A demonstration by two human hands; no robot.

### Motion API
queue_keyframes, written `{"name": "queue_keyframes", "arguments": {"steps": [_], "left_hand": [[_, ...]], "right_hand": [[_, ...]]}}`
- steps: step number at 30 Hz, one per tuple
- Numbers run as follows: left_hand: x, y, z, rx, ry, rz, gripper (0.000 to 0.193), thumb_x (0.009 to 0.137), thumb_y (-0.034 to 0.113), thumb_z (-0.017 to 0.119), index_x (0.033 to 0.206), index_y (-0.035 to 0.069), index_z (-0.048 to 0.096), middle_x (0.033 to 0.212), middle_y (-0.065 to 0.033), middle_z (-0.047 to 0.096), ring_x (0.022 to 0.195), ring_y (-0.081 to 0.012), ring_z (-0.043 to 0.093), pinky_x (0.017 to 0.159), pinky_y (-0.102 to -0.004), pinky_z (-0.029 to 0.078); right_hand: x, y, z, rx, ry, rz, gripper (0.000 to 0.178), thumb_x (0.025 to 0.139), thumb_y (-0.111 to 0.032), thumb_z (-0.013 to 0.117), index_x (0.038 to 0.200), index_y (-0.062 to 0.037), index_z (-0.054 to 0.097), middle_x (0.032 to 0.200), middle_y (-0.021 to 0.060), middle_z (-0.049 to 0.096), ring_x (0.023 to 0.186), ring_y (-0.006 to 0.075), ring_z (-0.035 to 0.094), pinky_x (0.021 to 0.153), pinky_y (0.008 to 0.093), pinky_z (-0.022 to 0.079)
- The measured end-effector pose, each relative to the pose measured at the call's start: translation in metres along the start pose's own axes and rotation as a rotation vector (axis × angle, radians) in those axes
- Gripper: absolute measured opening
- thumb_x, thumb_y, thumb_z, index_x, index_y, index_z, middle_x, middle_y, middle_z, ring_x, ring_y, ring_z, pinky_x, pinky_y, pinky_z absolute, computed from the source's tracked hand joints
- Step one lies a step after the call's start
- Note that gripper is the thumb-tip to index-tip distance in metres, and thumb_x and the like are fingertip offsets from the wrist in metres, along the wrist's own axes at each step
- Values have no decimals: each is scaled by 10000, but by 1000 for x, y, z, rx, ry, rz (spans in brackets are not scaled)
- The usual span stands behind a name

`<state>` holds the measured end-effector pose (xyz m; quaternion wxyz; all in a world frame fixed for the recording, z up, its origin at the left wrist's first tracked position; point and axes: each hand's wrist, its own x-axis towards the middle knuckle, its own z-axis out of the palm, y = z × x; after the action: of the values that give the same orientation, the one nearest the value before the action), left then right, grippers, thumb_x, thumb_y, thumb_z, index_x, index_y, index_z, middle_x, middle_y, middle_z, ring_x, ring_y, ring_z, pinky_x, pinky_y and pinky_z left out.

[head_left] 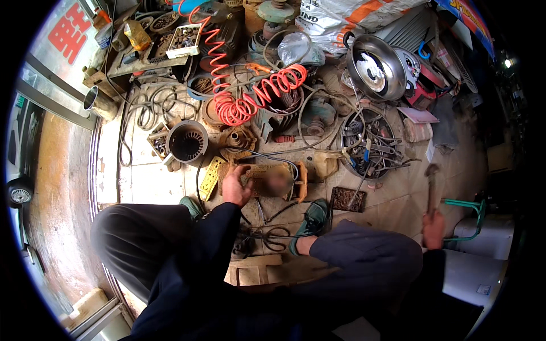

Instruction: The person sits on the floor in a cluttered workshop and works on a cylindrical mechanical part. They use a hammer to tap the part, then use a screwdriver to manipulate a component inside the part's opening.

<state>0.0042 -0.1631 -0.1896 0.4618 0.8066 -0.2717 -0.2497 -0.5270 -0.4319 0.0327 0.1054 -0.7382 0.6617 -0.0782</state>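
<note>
Both hands are busy: the left hand [235, 186] lies with fingers curled over the near-left end of a rusty, tan-coloured metal motor housing [267, 181] that sits on the tiled floor [151, 184] between the person's feet, while the right hand [434, 227], far out to the right, is clenched around the handle of a worn hammer [433, 184] whose head points away from the person. Part of the housing is blurred, so its detail cannot be told. Just left of it lies a yellow perforated metal plate [211, 177], and just right, near a green shoe [311, 219], sits a small square tray of rusty bits [347, 199]. Black cables [273, 230] loop on the floor near the knees. Farther off stand a round grey stator casing [187, 141], a coiled orange air hose [250, 96], a round basket of tangled wires and tools [369, 142] and a shiny steel bowl [374, 67].
</note>
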Motion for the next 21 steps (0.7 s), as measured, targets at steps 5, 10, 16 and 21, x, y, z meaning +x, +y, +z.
{"name": "queue_keyframes", "arguments": {"steps": [5, 10, 16, 21], "left_hand": [[-29, -6, -60, 113, -105, -137, 360, 805, 125, 730, 1143, 8, 685, 1027, -169, 739, 934, -273, 723, 848, -349, 557], [-47, 36, -77, 275, -299, -71, 392, 811, 246, 740, 1136, 31, 696, 1039, -169, 734, 951, -273, 725, 834, -368, 568], [-71, 122, -109, 424, -403, -79, 443, 783, 220, 764, 1178, 35, 687, 1077, -166, 705, 978, -286, 713, 836, -377, 573], [-122, 104, -107, 423, -421, 78, 377, 766, 204, 781, 1101, 57, 687, 981, -157, 676, 940, -336, 686, 811, -405, 567]], "right_hand": [[-42, 58, 190, -162, -289, 463, 258, 890, -208, 647, 1026, 11, 643, 1032, 227, 672, 1002, 371, 670, 866, 447, 523], [-84, 74, 242, -56, -401, 714, 284, 894, -229, 654, 1056, 5, 641, 1005, 204, 673, 951, 337, 667, 824, 431, 527], [-89, 71, 278, 65, -473, 749, 317, 899, -253, 663, 1092, -3, 640, 973, 176, 676, 890, 297, 664, 772, 412, 533], [-81, 81, 275, 161, -515, 731, 345, 904, -274, 671, 1122, -9, 638, 947, 152, 677, 840, 263, 661, 730, 396, 537]]}}
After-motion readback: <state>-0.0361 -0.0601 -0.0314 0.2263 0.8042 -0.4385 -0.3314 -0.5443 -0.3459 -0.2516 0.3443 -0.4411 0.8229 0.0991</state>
